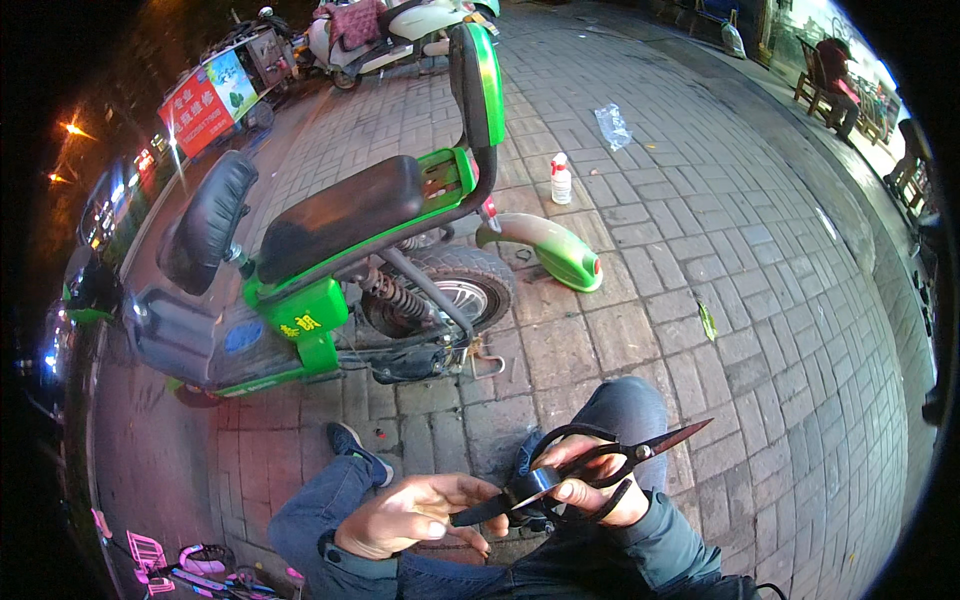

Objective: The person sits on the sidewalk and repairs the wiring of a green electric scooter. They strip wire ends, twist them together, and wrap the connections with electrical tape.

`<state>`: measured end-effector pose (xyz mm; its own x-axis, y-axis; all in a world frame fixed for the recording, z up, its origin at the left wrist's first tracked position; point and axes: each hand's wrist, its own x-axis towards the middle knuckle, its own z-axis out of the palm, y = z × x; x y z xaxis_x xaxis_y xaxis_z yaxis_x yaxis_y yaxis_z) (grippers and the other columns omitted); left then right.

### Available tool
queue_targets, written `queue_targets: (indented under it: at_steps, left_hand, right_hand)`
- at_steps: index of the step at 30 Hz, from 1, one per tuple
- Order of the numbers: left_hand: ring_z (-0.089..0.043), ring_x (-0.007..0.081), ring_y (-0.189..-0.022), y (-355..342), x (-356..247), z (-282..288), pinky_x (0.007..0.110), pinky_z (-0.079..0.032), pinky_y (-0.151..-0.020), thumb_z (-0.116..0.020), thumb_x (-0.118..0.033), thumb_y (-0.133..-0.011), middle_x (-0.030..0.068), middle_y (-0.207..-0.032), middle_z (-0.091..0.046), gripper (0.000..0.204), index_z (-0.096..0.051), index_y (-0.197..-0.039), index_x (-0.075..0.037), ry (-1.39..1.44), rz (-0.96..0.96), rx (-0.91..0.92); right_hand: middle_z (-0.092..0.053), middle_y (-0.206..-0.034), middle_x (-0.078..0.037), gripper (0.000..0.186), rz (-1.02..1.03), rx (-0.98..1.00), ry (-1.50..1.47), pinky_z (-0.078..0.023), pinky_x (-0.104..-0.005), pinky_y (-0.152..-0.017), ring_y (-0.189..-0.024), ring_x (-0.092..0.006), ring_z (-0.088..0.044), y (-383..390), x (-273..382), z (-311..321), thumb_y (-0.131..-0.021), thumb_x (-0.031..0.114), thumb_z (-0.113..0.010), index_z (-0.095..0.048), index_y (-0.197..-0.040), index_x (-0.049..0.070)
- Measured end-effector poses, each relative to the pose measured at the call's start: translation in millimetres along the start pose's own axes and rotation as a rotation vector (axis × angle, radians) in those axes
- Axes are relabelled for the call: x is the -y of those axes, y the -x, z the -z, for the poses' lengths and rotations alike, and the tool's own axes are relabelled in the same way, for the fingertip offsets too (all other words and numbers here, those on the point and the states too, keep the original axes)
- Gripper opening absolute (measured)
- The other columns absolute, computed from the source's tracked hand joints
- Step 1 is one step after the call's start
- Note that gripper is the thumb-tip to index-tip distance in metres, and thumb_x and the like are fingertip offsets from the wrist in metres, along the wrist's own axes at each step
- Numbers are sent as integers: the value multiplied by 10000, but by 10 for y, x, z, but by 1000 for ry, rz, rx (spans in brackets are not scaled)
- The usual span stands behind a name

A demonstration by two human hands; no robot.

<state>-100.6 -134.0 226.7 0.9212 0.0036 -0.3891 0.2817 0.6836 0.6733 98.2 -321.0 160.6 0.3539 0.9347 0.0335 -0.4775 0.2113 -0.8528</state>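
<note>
My left hand [415, 512] pinches the loose end of a strip of black tape [478, 513] between thumb and fingers. That strip runs to a roll of black tape [533, 485], shiny on its side, held by my right hand [600, 485]. The same right hand also grips a pair of scissors [672, 439] with large black handle loops. Their blades point up and to the right, past my bent knee, and look closed together. Both hands are close together above my lap. Part of the roll is hidden behind my fingers.
A green and black electric scooter [340, 215] stands ahead on the left, its rear wheel [465, 290] exposed. Right of the wheel lies a green-white fender [560, 250]. A white bottle [561, 185], clear plastic [612, 127], a parked white scooter [390, 45] and a pink bicycle [150, 560] are around.
</note>
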Motion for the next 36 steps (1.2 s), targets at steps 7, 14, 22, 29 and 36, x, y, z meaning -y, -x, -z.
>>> queue_targets:
  at_steps: [7, 14, 22, 29, 36]
  left_hand:
    - [-656, 224, -1096, -164, -89, 13, 337, -481, -1017, -639, -108, -923, 131, -1119, -711, 320, -616, -1190, 67, -350, 95, -20]
    - [-612, 228, -986, -332, 153, -50, 325, -476, -824, -653, -46, -844, 162, -1338, -520, 114, -602, -944, -29, 47, -159, -98]
    - [-683, 240, -807, -182, -35, -62, 253, -484, -591, -581, -33, -869, 206, -1143, -686, 153, -597, -1018, -6, 21, -211, -309]
    - [-707, 242, -886, -57, -97, 112, 300, -559, -733, -649, -97, -950, 205, -1058, -707, 128, -588, -1030, -18, -277, -444, -539]
    - [-682, 197, -919, -15, -66, 181, 299, -545, -793, -635, -58, -975, 145, -1046, -691, 151, -590, -1100, 13, -123, -496, -440]
  right_hand:
    - [-705, -1048, -63, 315, 19, 18, 28, -524, -310, -899, -990, -144, -654, -7, -32, -35, -890, 116, -816, -680, -1152, 4]
    - [-705, -1029, -57, 361, -33, -89, -411, -498, -260, -812, -926, -114, -640, -28, -187, -222, -889, 163, -817, -657, -1177, 16]
    - [-672, -728, -38, 305, -186, -325, 229, -499, -273, -620, -676, -91, -613, -105, -394, -116, -954, 292, -752, -723, -1002, -7]
    - [-587, -696, -80, 298, 384, -384, 1429, -453, -401, -603, -649, -298, -605, -72, -355, 15, -718, 241, -827, -576, -788, 96]
    - [-535, -860, -59, 281, 111, -98, 534, -464, -307, -736, -779, -173, -520, 64, -330, -202, -888, 181, -754, -556, -1005, 19]
